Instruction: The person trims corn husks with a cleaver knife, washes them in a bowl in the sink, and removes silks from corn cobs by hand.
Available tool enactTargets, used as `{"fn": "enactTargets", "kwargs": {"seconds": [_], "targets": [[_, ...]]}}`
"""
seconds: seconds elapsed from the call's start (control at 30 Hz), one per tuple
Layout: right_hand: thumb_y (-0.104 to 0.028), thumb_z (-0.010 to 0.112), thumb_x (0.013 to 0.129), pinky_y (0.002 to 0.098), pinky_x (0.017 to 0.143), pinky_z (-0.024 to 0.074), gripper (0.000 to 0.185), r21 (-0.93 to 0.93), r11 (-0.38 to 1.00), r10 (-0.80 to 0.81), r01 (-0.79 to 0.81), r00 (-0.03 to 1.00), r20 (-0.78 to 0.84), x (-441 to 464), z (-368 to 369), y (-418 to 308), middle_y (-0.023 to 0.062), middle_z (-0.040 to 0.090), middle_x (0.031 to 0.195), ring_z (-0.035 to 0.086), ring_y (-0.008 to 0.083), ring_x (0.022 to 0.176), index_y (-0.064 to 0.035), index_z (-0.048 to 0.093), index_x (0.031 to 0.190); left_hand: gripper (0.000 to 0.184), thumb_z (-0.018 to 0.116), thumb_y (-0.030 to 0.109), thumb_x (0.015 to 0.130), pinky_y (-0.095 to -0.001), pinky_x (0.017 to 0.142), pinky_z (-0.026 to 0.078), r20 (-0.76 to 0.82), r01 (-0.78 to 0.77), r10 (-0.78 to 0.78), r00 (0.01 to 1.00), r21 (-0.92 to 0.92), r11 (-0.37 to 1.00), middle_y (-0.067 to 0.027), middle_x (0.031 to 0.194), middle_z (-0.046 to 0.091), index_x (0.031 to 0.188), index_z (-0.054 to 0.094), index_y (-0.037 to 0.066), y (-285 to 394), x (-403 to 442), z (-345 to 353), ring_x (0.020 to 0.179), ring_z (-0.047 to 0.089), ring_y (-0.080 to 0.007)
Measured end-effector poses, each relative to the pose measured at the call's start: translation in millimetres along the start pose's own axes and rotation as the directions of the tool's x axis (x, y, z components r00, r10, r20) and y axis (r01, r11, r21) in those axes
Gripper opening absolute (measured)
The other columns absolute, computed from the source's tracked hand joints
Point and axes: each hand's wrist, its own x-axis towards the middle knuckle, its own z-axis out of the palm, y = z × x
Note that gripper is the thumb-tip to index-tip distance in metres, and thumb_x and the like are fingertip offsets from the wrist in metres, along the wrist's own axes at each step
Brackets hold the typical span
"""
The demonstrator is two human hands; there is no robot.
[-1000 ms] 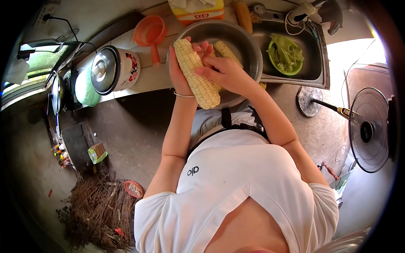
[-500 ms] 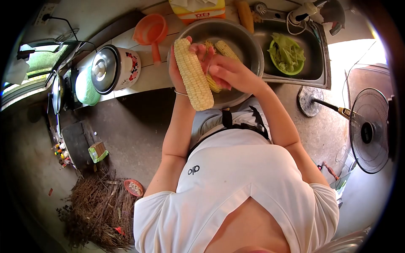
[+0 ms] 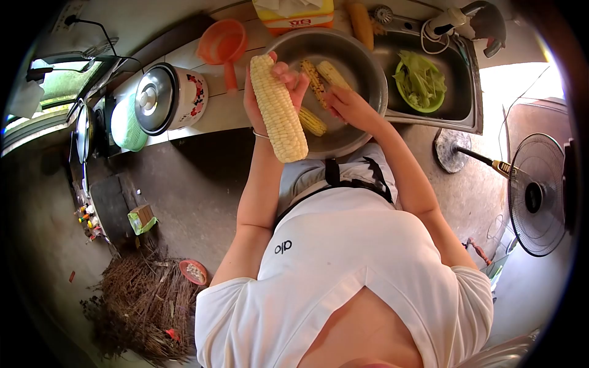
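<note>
My left hand is wrapped round a large pale corn cob, which is tilted in front of a metal basin. Over the inside of the basin is my right hand, apart from the held cob. Its fingers are drawn together close to the cobs there; anything between them is too small to make out. In the basin lie a brownish, speckled corn cob, a pale yellow cob and a yellow cob nearer me.
Right of the basin, a sink holds a green bowl of husks. An orange dipper and a lidded pot stand left on the counter. Behind is a yellow-orange pack. A fan stands at right.
My right hand has moved away from the held cob, rightward over the basin, uncovering more of the speckled cob. My left hand keeps the pale cob nearly in place.
</note>
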Motion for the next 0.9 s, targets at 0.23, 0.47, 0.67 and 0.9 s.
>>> {"fn": "enactTargets", "kwargs": {"seconds": [0.23, 0.47, 0.67, 0.9], "targets": [[-0.015, 0.046, 0.084, 0.0447, 0.068, 0.0512, 0.021, -0.875, 0.480, 0.162, -0.062, 0.987, 0.019, 29, 19, 170, 0.0184, 0.066, 0.087, 0.064, 0.0342, 0.083, -0.0033, 0.060, 0.094, 0.043, 0.047, 0.034, 0.093, -0.0268, 0.065, 0.047, 0.155, 0.094, -0.074, 0.985, -0.129, 0.987, -0.0057, 0.092, 0.049, 0.122, 0.045, 0.002, 8, 3, -12, 0.074, 0.049, -0.0137], [-0.024, 0.057, 0.085, 0.0363, 0.083, 0.0484, 0.036, -0.423, 0.894, 0.117, -0.151, 0.988, -0.104, 14, 5, 51, 0.0204, 0.064, 0.100, 0.062, 0.0342, 0.096, -0.0008, 0.058, 0.113, 0.035, 0.054, 0.026, 0.089, -0.0279, 0.060, 0.046, -0.141, -0.171, 0.237, 0.961, 0.368, 0.914, -0.0063, 0.089, 0.050, 0.117, 0.045, 0.007, 4, 3, 3, 0.071, 0.050, -0.0143], [-0.034, 0.073, 0.074, 0.0301, 0.088, 0.0427, 0.075, -0.162, 0.983, -0.083, 0.081, 0.997, -0.005, -15, 27, -68, 0.0174, 0.059, 0.109, 0.056, 0.0197, 0.103, 0.0032, 0.039, 0.129, 0.033, 0.063, 0.011, 0.083, -0.0306, 0.063, 0.050, -0.257, -0.201, 0.493, 0.831, 0.688, 0.697, -0.0093, 0.088, 0.057, 0.111, 0.045, 0.005, -9, 16, 0, 0.071, 0.057, -0.0175], [-0.020, 0.073, 0.071, 0.0261, 0.055, 0.0489, 0.062, 0.067, 0.993, 0.094, -0.097, 0.995, 0.039, 5, 17, -50, 0.0125, 0.059, 0.089, 0.061, 0.0133, 0.072, 0.0021, 0.043, 0.121, 0.049, 0.067, 0.008, 0.081, -0.0319, 0.070, 0.052, -0.219, -0.051, 0.312, 0.925, 0.740, 0.671, -0.0116, 0.096, 0.058, 0.122, 0.041, 0.004, -26, 11, -5, 0.085, 0.060, -0.0201]]}}
